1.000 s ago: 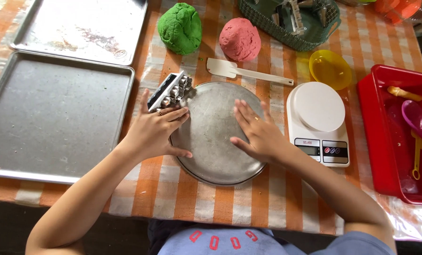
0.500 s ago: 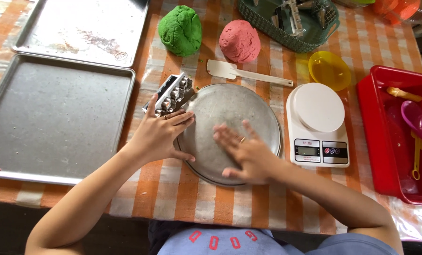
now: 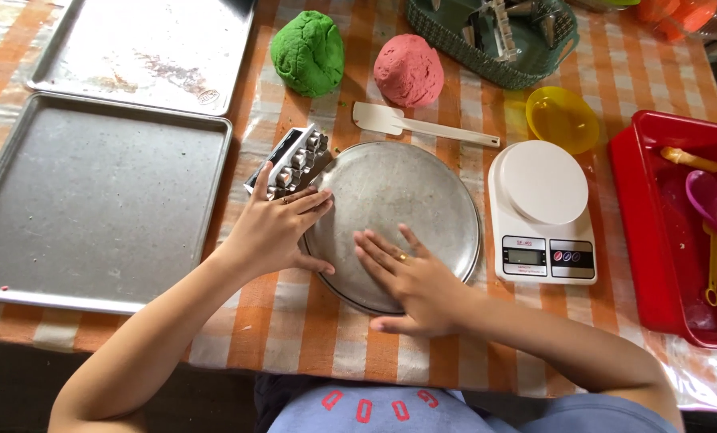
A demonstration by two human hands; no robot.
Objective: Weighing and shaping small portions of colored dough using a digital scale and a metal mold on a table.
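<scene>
A round metal plate (image 3: 410, 192) lies in the middle of the orange checked tablecloth. My left hand (image 3: 274, 228) rests flat on its left rim, fingers pointing right, next to a small box of metal nozzles (image 3: 290, 160). My right hand (image 3: 410, 277) lies flat on the plate's near part, fingers spread and pointing up-left, a ring on one finger. Neither hand grips anything. Beyond the plate sit a green dough ball (image 3: 308, 52), a pink dough ball (image 3: 409, 70) and a white spatula (image 3: 422, 126).
Two metal baking trays (image 3: 94, 200) (image 3: 146, 48) fill the left side. A white kitchen scale (image 3: 544, 212) stands right of the plate, a yellow bowl (image 3: 563, 119) behind it. A red tub (image 3: 663, 240) with spoons is far right, a green basket (image 3: 494, 32) at the back.
My right hand has slid leftward and toward me across the plate, from its right part to its near middle. My left hand has stayed on the left rim.
</scene>
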